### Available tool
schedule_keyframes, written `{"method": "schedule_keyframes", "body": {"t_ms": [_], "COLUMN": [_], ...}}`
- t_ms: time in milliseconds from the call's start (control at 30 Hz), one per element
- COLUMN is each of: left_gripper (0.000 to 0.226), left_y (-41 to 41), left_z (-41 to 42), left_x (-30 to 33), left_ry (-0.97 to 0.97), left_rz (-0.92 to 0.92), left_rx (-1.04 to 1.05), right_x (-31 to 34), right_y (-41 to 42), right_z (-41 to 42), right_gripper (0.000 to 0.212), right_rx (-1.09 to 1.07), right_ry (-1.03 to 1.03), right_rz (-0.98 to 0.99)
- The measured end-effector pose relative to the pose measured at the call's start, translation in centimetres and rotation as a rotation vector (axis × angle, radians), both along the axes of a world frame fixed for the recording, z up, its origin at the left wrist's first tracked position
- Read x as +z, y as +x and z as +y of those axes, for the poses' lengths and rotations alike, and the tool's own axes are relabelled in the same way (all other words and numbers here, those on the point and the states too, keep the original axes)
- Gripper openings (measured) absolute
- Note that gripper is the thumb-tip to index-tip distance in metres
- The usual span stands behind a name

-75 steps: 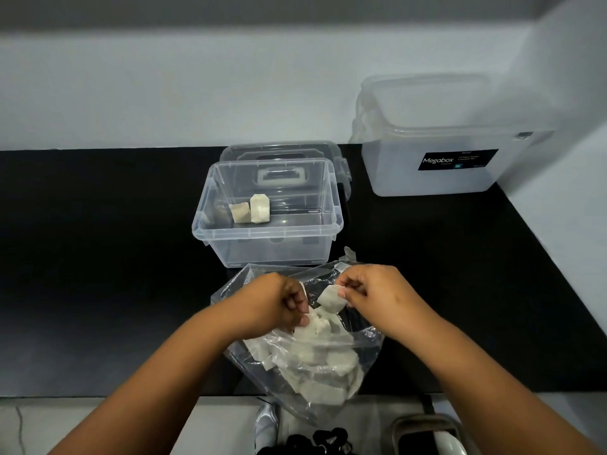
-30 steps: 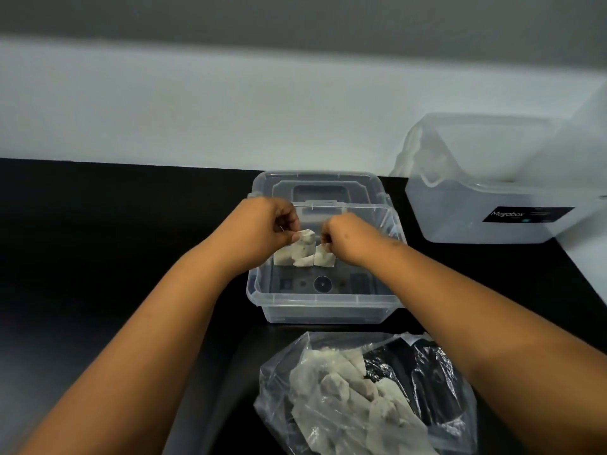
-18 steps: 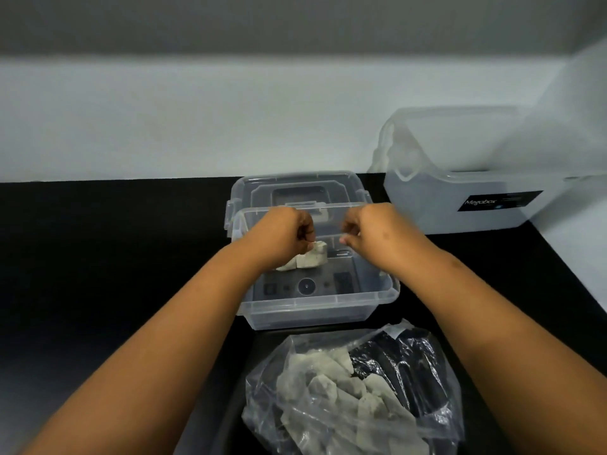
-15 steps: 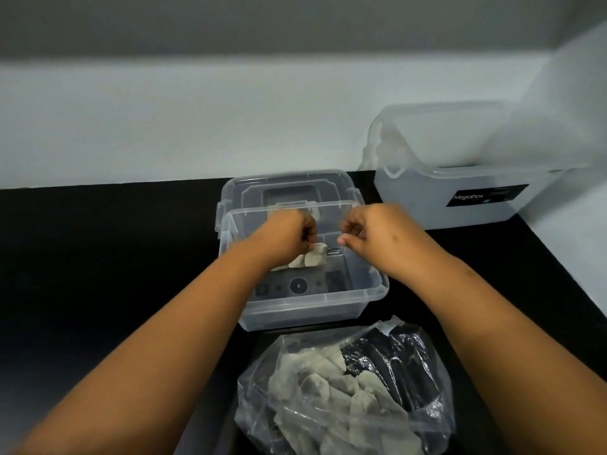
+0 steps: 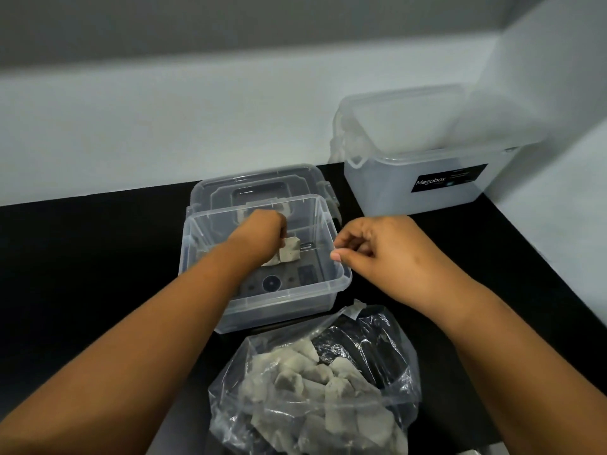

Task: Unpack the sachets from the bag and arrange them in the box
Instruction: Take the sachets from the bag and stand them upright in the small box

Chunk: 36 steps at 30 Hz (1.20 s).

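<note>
The left hand reaches down inside the small clear plastic box, its fingers curled shut at the pale grey-white paper sachets on the box floor, though whether it actually grips one cannot be told. The right hand hovers just outside the box's right rim, loosely curled with thumb and fingertips nearly pinched and nothing visible in them. Below both wrists, between the forearms, the crumpled clear plastic bag lies on the black countertop, full of more sachets.
</note>
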State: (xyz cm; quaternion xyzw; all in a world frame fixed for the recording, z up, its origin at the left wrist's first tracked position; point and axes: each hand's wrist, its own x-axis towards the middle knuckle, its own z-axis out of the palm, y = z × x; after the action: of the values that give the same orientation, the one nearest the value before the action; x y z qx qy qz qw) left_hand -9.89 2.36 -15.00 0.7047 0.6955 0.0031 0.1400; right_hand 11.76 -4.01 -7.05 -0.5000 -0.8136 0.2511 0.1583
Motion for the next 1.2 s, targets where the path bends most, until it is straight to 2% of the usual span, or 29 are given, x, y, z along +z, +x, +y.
{"method": "schedule_keyframes", "body": {"t_ms": [100,267,433,567,733,833,1000,1200], "left_gripper": [0.022,0.024,0.015,0.014,0.011,0.011,0.012,0.013], "left_y": [-0.1,0.0,2.1,3.3,3.8,4.2,4.6,5.0], "left_z": [-0.5,-3.3,-9.6,-14.2,-17.0,-17.8,-18.5,-18.5], "left_x": [1.6,5.7,8.3,7.3,4.5,3.2,2.0,1.0], "left_ry": [0.029,0.134,0.255,0.18,0.085,0.054,0.059,-0.045], "left_rz": [0.02,-0.053,-0.156,-0.234,-0.235,-0.22,-0.175,-0.145], "left_rx": [0.034,0.091,0.049,0.007,-0.017,-0.016,-0.002,-0.009], "right_x": [-0.1,-0.3,-2.2,-5.4,-10.0,-11.3,-11.4,-10.8], "right_y": [0.8,2.0,2.5,2.5,1.6,1.2,1.2,1.5], "right_z": [-0.6,-2.2,-3.8,-4.6,-5.1,-5.4,-5.5,-5.8], "right_gripper": [0.008,0.005,0.005,0.006,0.011,0.021,0.019,0.013], "right_rx": [-0.008,0.035,0.188,0.274,0.315,0.326,0.342,0.382], "right_ry": [-0.036,-0.139,-0.286,-0.389,-0.387,-0.376,-0.346,-0.29], "right_rz": [0.061,0.164,0.05,-0.057,-0.232,-0.29,-0.328,-0.304]}}
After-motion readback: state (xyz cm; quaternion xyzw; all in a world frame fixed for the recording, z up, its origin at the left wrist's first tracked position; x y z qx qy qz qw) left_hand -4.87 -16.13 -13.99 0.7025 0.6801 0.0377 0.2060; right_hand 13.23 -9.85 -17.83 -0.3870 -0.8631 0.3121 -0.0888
